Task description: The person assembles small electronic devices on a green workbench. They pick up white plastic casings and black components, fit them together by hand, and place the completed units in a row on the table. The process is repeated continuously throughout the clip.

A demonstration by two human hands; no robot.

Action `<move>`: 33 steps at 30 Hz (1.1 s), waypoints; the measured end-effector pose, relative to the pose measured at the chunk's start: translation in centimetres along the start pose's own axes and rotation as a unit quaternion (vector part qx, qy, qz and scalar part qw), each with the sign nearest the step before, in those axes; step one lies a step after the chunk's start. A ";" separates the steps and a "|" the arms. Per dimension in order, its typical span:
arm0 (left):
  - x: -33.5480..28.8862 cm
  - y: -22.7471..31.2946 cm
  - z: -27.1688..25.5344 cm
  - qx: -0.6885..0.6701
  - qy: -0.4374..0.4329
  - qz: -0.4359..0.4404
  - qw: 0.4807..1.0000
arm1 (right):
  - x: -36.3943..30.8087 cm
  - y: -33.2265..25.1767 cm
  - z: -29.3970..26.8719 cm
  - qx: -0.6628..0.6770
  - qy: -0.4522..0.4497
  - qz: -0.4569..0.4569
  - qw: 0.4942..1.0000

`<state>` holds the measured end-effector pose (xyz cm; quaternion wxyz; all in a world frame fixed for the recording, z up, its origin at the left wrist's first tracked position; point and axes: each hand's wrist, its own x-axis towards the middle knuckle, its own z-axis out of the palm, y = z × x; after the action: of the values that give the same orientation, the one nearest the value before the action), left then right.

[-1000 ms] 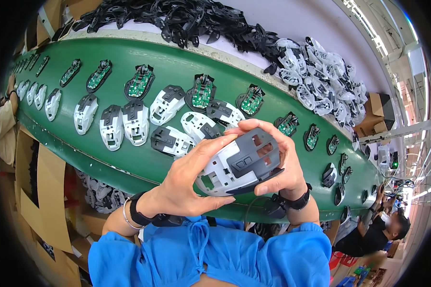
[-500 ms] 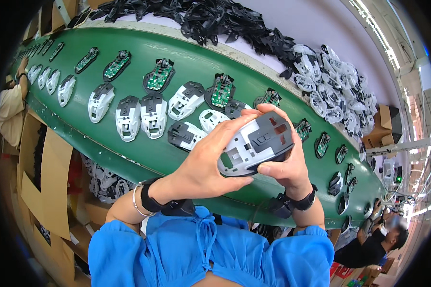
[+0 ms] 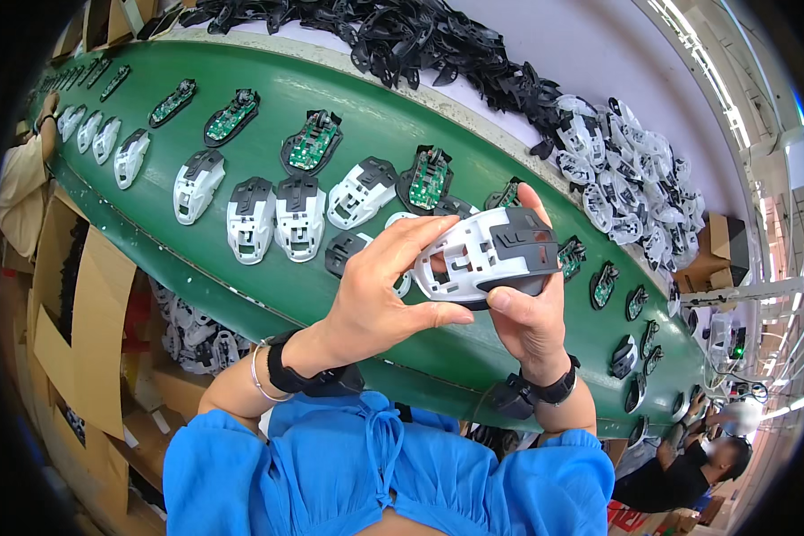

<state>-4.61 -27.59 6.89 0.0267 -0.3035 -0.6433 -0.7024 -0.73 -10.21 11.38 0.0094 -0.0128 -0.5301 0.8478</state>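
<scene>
A white and dark grey computer mouse shell is held between both hands above the green belt. My left hand grips its white end, thumb along the lower edge and fingers over the upper side. At the dark end, my right hand holds it with the thumb pressed on the lower side; its other fingers are partly hidden behind the shell. Cutouts show in the white part. Behind my hands lie another mouse shell, partly covered, and a black mouse base with a green circuit board.
The green belt carries rows of mouse shells and bases with circuit boards. Beyond its far edge are heaps of black parts and white shells. Cardboard boxes stand at left. Other people work at both ends.
Both hands have turned the mouse shell, so its long axis lies more level and its lower side shows more. The belt's contents appear shifted slightly rightward in view.
</scene>
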 end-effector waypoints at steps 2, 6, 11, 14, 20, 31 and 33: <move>-0.2 0.2 0.4 0.046 0.020 0.035 0.998 | 0.0 0.2 -0.2 -0.012 0.006 -0.008 1.000; -0.7 -0.1 1.2 0.041 0.038 0.030 0.998 | 0.2 0.2 -0.3 -0.035 0.026 -0.024 0.999; 0.5 -2.0 0.6 -0.091 -0.024 -0.045 0.995 | 1.9 -0.1 -1.2 -0.157 -0.015 -0.065 0.985; 0.6 -3.9 0.9 -0.320 0.028 -0.242 0.916 | 3.6 0.8 -1.8 -0.407 -0.036 -0.286 0.867; 1.8 -7.1 -0.9 -0.596 -0.032 -0.323 0.735 | 8.5 -2.0 -0.8 -0.499 -0.280 -0.326 0.753; 1.0 -8.8 -2.7 -0.487 -0.010 -0.299 0.820 | 36.9 7.5 -7.5 -0.686 0.136 -0.053 0.713; 1.0 -8.8 -3.0 -0.462 0.000 -0.296 0.836 | 37.4 8.1 -5.6 -0.725 0.157 -0.020 0.671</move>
<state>-10.33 -28.50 -0.40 -0.3257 -0.0757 -0.3026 -0.8925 -37.92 -7.68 1.19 0.0977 -0.1381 -0.9686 0.1823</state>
